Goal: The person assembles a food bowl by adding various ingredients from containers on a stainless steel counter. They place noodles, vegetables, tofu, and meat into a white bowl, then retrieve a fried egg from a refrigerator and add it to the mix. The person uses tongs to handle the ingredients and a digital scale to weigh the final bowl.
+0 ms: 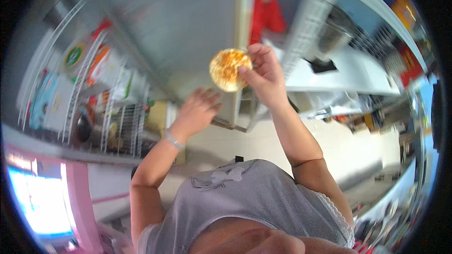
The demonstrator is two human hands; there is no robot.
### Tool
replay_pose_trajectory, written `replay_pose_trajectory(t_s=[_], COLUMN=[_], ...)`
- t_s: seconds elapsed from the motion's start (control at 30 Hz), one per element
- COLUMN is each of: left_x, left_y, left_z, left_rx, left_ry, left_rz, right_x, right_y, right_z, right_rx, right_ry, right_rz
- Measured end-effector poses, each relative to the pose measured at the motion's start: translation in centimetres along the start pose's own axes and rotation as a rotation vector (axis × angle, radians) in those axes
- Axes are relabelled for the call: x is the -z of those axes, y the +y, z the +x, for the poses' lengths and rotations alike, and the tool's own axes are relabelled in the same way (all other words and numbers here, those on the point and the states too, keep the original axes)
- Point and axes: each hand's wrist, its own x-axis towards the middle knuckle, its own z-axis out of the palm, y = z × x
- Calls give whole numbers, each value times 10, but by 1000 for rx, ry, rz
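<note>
My right hand (267, 73) is closed on the edge of a round, flat pancake (228, 69), thumb on top and fingers behind. Its face is pale yellow with orange-brown patches. To the left and a little lower, my left hand (197, 110) is empty, its fingers apart and slightly bent, with a grey band on the wrist. Beyond both hands stands a large grey door panel (188, 23) in a light frame; I cannot tell whether my left fingers touch it.
On the left, a cabinet with white wire racks (80, 94) holds packages and a dark round-bodied object (84, 127). To the right, a white shelf (348, 77) carries a metal pot (335, 33). Pale floor (226, 146) lies below, and a bright window (40, 202) is at lower left.
</note>
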Motion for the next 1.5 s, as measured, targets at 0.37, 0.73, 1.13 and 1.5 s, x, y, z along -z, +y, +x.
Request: replay_pose_trajectory(t_s=[0.37, 0.73, 1.13, 1.5], left_x=[-195, -509, -639, -645], left_y=[-64, 222, 665, 962], left_z=[170, 245, 645, 707], left_rx=[387, 158, -602, -800], left_ry=[-542, -1116, -1060, -1194], left_rz=[466, -134, -510, -971], right_x=[342, 504, 647, 854], right_y=[-193, -209, -290, -412], right_z=[-321, -491, -625, -848], right_rx=[-208, -214, 533, 389], right_ry=[600, 1549, 2431, 2731], right_rz=[-490, -362, -476, -693])
